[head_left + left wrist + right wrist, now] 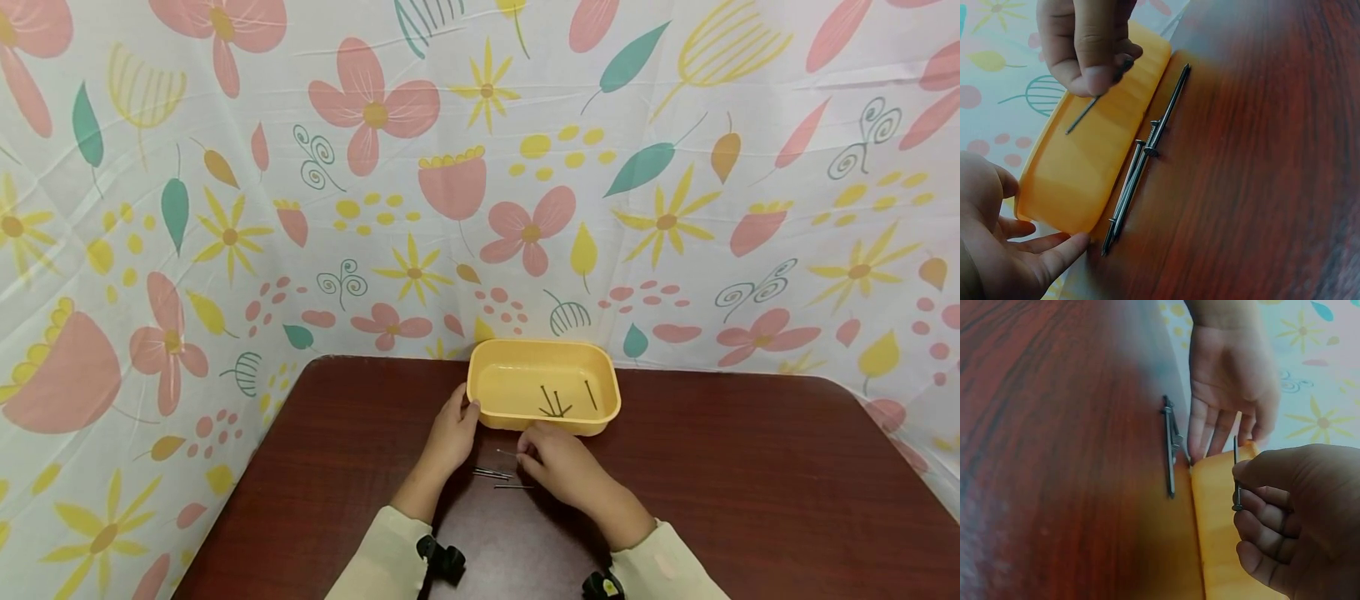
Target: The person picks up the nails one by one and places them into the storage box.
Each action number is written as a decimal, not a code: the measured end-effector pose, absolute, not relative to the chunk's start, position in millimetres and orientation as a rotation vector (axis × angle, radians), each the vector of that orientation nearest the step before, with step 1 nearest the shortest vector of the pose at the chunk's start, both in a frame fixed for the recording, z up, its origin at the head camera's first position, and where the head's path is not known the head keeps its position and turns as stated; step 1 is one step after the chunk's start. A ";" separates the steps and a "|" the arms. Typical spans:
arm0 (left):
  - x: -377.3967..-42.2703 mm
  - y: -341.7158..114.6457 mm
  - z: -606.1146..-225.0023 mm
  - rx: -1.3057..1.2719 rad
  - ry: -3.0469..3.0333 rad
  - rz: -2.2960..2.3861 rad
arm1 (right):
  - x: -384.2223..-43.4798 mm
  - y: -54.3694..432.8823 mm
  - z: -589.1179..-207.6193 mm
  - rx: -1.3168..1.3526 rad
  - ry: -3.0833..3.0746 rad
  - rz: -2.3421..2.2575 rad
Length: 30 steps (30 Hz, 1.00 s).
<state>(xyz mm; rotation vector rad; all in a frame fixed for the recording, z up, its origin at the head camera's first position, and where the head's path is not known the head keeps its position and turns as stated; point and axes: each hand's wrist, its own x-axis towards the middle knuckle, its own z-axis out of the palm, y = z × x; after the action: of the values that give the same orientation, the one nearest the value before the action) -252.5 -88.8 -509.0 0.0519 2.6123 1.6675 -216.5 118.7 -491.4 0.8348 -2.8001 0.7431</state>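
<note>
A yellow plastic tray [543,422] stands near the table's back edge, with several dark nails [591,395] inside. My left hand [452,433] rests against its left end; the left wrist view shows the spread fingers [1066,255] touching the end wall and corner. My right hand [558,462] pinches one nail [1235,478] between thumb and fingers, just in front of the tray's near wall. In the right wrist view that nail's head points down and its tip up. Several more nails [1127,187] lie close together on the table between my hands, some overlapping.
The dark reddish-brown table [750,483] extends to both sides of the tray. Behind it hangs a white cloth [667,300] printed with flowers and leaves. Black wrist cameras [442,560] sit on both pale sleeves [382,554].
</note>
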 end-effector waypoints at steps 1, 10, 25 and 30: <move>-252.7 -88.7 -508.9 0.051 2.613 1.668 | -217.0 119.4 -490.2 0.827 -2.795 0.747; -252.7 -88.5 -509.3 0.051 2.626 1.658 | -222.7 130.0 -480.5 0.753 -2.771 0.798; -252.2 -87.7 -509.4 0.050 2.638 1.665 | -232.4 154.3 -471.5 0.644 -2.665 0.847; -252.5 -87.5 -510.1 0.066 2.642 1.666 | -236.3 161.7 -470.4 0.604 -2.650 0.849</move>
<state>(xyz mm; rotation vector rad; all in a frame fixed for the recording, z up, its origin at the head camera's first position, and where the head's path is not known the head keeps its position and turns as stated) -252.5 -87.5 -510.1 0.0664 2.6419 1.6657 -236.3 161.7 -470.4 0.6038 -2.6502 0.8494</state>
